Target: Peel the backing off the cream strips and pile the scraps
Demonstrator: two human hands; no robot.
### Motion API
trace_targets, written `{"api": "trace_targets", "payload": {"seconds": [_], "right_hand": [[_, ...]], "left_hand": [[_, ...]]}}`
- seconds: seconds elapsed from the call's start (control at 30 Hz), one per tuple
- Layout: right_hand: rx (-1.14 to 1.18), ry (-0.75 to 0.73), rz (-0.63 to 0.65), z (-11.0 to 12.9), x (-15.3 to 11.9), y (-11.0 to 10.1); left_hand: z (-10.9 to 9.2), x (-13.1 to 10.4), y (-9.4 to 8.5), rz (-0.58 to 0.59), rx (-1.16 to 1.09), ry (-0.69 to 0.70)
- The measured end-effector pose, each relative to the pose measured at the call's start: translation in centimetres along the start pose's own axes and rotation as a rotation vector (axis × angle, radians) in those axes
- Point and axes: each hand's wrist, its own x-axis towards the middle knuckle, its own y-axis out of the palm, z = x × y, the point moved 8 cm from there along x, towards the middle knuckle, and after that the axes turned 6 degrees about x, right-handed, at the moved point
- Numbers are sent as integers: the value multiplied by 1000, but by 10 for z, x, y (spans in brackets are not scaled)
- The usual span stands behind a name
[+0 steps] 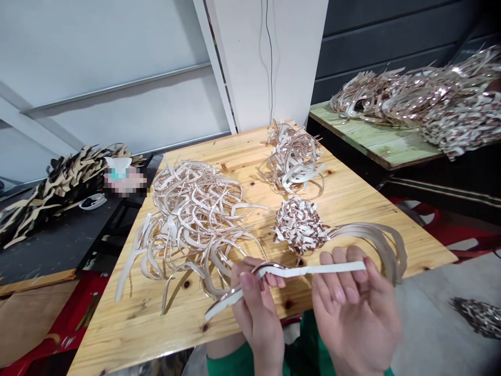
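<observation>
The step in hand looks like the handling of one narrow strip (324, 269), white on one face and shiny copper on its other, stretched between the two hands above the near part of the table (148, 329). The left hand (257, 295) pinches it partway along, thumb against fingers, and its loose end slants down beyond that grip, to the left. The right hand (354, 308) is turned palm up with fingers curled; the opposite end of the strip runs across those fingers and looks caught at the thumb. Between the hands the strip runs nearly straight.

Just beyond the right hand sits a dense ruffled cluster (299, 224) of short white and copper pieces, with long bands (364, 230) curving away from it past the right fingers. Beyond and to the left of the left hand spreads a loose tangle (195, 203) of similar strips.

As a judgement, the next move calls for a firm left pinch, a light right hand, and care that the strip neither twists nor snags on the bands nearby.
</observation>
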Motion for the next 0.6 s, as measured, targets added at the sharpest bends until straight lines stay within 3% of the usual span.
{"api": "trace_targets", "payload": {"seconds": [0.1,0.27,0.43,0.6], "right_hand": [[-198,88,61,-10,3,-2],[-786,209,323,-32,-7,-3],[-1081,190,487,-34,-15,6],[-1277,80,578,-31,-14,14]], "left_hand": [[-18,-3,4,62,37,186],[-23,-11,8,180,93,249],[-21,-10,2,180,100,163],[-10,-7,-1,237,461,-39]]}}
